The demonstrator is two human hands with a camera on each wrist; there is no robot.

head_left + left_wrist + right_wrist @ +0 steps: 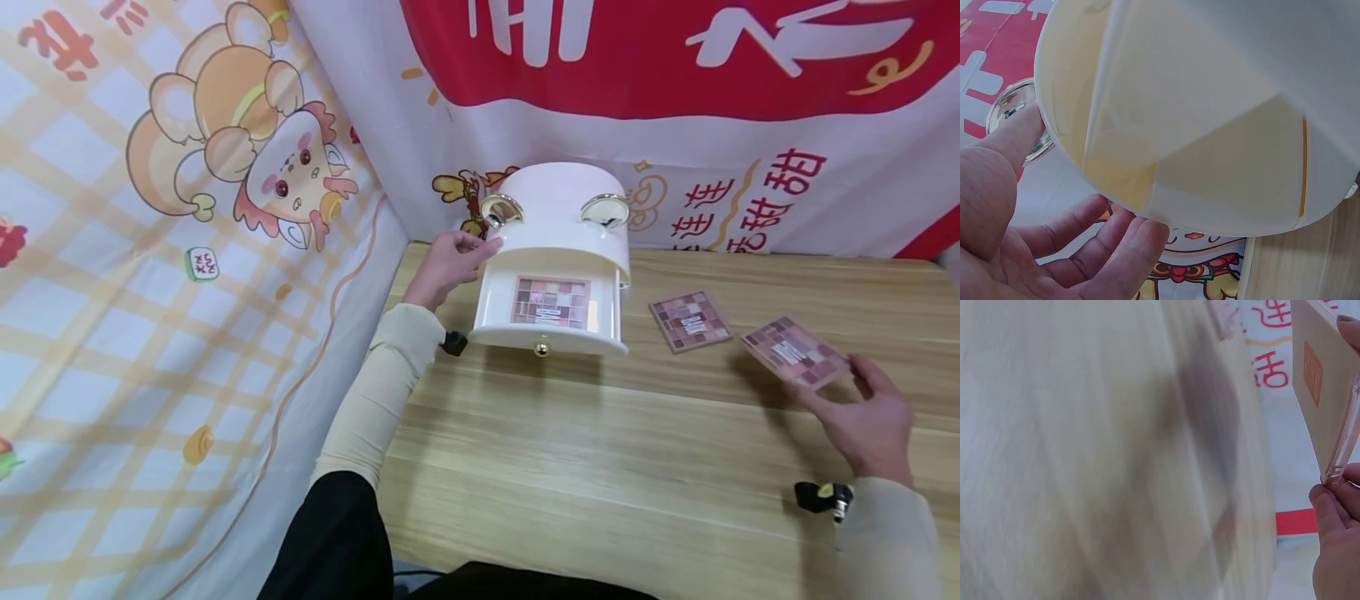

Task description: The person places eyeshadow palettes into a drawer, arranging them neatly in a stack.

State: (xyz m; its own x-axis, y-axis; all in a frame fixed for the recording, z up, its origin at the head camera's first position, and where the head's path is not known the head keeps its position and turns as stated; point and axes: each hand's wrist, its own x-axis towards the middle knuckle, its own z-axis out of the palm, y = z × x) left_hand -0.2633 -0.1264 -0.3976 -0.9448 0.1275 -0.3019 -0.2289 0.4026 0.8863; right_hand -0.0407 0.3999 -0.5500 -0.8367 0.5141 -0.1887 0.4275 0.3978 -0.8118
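A white rounded drawer box (562, 204) with two gold-rimmed rings on top stands at the back. Its drawer (491, 321) is pulled out toward me, with a pink checked makeup palette (551, 302) lying inside. My left hand (450, 265) holds the box at its left side, the thumb over the upper edge and the fingers against the wall. Over at the right, my right hand (870, 421) pinches a second makeup palette (797, 352) by its near edge, tilted above the table. A third palette (691, 321) lies on the wood between box and hand.
The wooden table (600, 467) carries everything. A printed cloth (660, 142) hangs behind it, and another cloth (255, 350) runs along the left side. A gold knob (542, 349) sticks out from the drawer front.
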